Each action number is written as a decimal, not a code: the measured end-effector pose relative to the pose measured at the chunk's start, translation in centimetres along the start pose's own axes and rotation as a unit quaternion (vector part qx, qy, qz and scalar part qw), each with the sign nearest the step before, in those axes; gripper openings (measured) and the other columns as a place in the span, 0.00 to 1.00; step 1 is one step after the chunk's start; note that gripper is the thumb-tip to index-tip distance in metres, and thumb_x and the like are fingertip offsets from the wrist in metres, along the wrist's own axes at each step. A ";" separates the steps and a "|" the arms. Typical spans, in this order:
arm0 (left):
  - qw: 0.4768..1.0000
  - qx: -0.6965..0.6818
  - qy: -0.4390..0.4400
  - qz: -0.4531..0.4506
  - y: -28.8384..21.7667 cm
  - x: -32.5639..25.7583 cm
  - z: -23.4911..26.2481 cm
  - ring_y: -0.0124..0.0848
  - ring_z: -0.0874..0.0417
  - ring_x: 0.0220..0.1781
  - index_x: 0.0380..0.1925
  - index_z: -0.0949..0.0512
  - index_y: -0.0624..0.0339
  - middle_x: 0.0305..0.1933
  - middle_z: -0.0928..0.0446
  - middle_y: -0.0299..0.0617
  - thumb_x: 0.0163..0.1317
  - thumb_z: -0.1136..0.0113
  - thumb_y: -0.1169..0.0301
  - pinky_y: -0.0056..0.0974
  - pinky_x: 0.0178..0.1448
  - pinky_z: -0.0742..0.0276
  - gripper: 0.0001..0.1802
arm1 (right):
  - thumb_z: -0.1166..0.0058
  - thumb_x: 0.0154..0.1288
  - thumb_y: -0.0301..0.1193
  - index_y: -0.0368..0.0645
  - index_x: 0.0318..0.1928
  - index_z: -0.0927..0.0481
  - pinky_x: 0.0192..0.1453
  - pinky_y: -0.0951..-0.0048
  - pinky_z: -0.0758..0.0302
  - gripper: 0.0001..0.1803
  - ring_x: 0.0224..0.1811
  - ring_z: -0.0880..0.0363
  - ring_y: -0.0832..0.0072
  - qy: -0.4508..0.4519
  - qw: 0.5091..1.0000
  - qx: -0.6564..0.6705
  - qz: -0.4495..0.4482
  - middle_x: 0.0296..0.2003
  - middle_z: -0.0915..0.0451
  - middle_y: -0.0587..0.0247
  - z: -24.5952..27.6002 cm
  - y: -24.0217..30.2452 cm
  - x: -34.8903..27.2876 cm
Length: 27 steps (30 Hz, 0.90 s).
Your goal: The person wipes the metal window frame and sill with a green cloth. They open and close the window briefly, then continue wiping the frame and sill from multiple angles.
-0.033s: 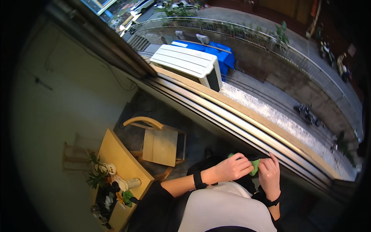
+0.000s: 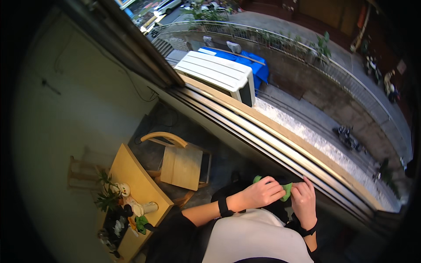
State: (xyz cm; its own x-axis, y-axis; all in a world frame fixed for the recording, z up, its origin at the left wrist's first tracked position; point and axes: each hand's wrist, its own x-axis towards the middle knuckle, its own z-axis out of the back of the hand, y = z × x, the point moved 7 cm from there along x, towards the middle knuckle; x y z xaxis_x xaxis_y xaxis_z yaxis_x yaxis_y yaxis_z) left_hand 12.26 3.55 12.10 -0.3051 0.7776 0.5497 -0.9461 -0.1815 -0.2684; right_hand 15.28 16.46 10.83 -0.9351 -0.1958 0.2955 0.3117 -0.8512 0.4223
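cloth (image 2: 287, 189): bright green
wristbands (image 2: 223, 207): black
chair seat (image 2: 180, 167): pale wood
surface (image 2: 131, 175): yellow wood
air-conditioner unit (image 2: 217, 72): white, ribbed
tarpaulin (image 2: 258, 68): blue

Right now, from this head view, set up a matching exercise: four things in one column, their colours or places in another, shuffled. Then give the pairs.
Things:
1. cloth
2. wooden chair
3. white unit
4. tarp

Descriptions:
A. blue, behind the white unit outside
B. green, held between both hands
C. outside, beyond the window track
D. indoors, beside the yellow table

Pairs: 1-B, 2-D, 3-C, 4-A

The left hand and right hand both grip the cloth.
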 end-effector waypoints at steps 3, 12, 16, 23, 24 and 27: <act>0.996 0.012 -0.041 0.075 3.4 -4.7 4.7 0.33 0.20 0.41 0.41 0.20 0.63 0.36 0.22 0.38 0.55 0.38 0.74 0.37 0.49 0.24 0.12 | 0.34 0.52 0.23 0.41 0.37 0.19 0.64 0.56 0.27 0.10 0.42 0.20 0.64 0.058 0.996 0.052 0.049 0.38 0.18 0.63 -1.9 3.9 5.2; 0.955 0.067 -0.165 0.238 11.0 -18.0 14.6 0.32 0.20 0.40 0.40 0.19 0.62 0.38 0.22 0.37 0.57 0.36 0.74 0.36 0.50 0.24 0.10 | 0.33 0.54 0.22 0.37 0.60 0.26 0.61 0.61 0.26 0.31 0.55 0.21 0.53 0.029 0.990 -0.008 0.138 0.54 0.20 0.49 -1.6 13.0 26.3; 0.951 0.116 -0.151 0.243 12.8 -21.0 17.1 0.32 0.20 0.40 0.40 0.19 0.60 0.38 0.22 0.37 0.57 0.37 0.75 0.35 0.49 0.25 0.10 | 0.40 0.69 0.33 0.38 0.71 0.39 0.68 0.62 0.29 0.35 0.67 0.27 0.56 0.077 0.970 0.179 0.145 0.63 0.26 0.43 -5.4 18.3 40.0; 0.928 0.074 -0.214 0.295 12.7 -22.0 20.3 0.49 0.19 0.44 0.41 0.21 0.67 0.39 0.21 0.51 0.54 0.43 0.68 0.48 0.51 0.26 0.17 | 0.42 0.69 0.44 0.30 0.67 0.41 0.65 0.58 0.29 0.39 0.63 0.27 0.46 -0.021 0.964 0.207 0.164 0.58 0.26 0.33 -9.7 27.3 57.2; 0.920 0.100 -0.251 0.284 12.1 -21.9 20.8 0.48 0.18 0.41 0.39 0.21 0.68 0.36 0.21 0.50 0.54 0.43 0.66 0.47 0.49 0.26 0.17 | 0.41 0.68 0.44 0.30 0.64 0.36 0.61 0.56 0.25 0.36 0.57 0.21 0.45 -0.009 0.958 0.256 0.132 0.53 0.21 0.34 -10.1 27.4 58.6; 0.884 0.208 -0.313 0.277 10.9 -21.6 21.3 0.41 0.17 0.37 0.36 0.18 0.61 0.33 0.19 0.43 0.59 0.44 0.67 0.42 0.44 0.25 0.11 | 0.38 0.64 0.43 0.35 0.53 0.24 0.51 0.54 0.21 0.26 0.47 0.17 0.46 -0.113 0.955 0.229 0.149 0.42 0.16 0.39 -9.8 27.8 60.3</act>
State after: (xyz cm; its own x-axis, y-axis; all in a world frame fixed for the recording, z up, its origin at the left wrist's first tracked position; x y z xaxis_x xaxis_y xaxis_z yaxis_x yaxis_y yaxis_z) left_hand 6.17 -28.01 14.13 -0.6121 0.0375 0.7899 -0.5501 -0.7377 -0.3913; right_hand -34.10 -23.81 32.04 -0.7490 -0.2429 0.6164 0.6481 -0.4620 0.6054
